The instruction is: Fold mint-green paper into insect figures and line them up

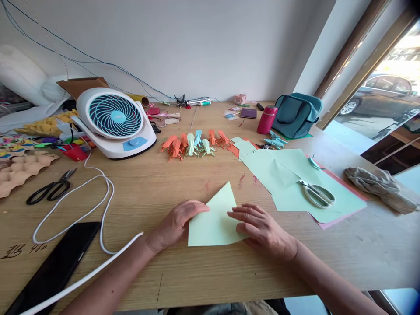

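Observation:
A pale green sheet of paper [215,223] is between my hands above the near part of the table, one corner pointing away from me. My left hand [177,221] pinches its left edge, thumb on top and the other fingers hidden beneath. At the right edge, my right hand [265,232] holds the sheet, with fingers bent over its face and the edge slightly curved. Beyond the sheet stands a cluster of folded paper figures [190,145] in orange, green and blue. To the right, scissors with pale handles [317,194] lie on a stack of green paper [288,201].
A white fan [114,118] stands back left, its white cable [110,183] looping toward me. Black scissors [52,187] and a black phone-like slab [59,262] lie left. A pink bottle [267,120], a teal bag [297,114] and a crumpled cloth [380,188] sit right.

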### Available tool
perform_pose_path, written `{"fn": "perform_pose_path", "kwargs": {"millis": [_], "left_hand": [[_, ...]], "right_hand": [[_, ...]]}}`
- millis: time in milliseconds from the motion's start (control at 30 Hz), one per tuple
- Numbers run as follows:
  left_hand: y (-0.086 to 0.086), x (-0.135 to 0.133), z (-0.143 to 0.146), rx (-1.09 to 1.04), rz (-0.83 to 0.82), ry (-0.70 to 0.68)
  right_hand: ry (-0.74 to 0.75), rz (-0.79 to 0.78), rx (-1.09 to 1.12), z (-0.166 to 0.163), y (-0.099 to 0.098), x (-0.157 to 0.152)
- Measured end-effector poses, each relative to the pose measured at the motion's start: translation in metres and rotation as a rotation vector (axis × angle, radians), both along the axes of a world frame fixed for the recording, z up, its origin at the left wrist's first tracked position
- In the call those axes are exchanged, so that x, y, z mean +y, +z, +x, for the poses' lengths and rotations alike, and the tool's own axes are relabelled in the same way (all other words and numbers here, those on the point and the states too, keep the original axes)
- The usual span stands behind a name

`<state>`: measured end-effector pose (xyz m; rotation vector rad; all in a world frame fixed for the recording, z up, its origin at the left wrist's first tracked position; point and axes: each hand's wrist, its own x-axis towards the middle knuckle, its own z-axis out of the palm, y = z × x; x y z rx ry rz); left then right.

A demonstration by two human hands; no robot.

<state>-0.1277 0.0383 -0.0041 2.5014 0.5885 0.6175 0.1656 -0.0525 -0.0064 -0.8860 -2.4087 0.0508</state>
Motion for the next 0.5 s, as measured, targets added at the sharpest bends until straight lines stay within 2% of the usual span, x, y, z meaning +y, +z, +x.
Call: {"fn": "perform_pose_path", "kwargs": {"millis": [100, 167, 333, 500], "left_hand": [[-0.006, -0.011, -0.007, 0.261, 0.158, -0.059], [-0.005, -0.017, -0.008, 0.356, 0.219, -0.058], [-0.011, -0.028, -0.010, 0.380, 0.309, -0.118], [-0.018, -0.039, -0.023, 0.373, 0.374, -0.083]], "right_hand": [[0.010, -0.114, -0.115, -0.003, -0.013, -0.007], [-0.008, -0.142, -0.128, -0.004, -0.016, -0.008], [-0.018, -0.144, -0.122, -0.003, -0.014, -0.008], [-0.022, -0.143, -0.125, 0.000, -0.016, -0.011]]}}
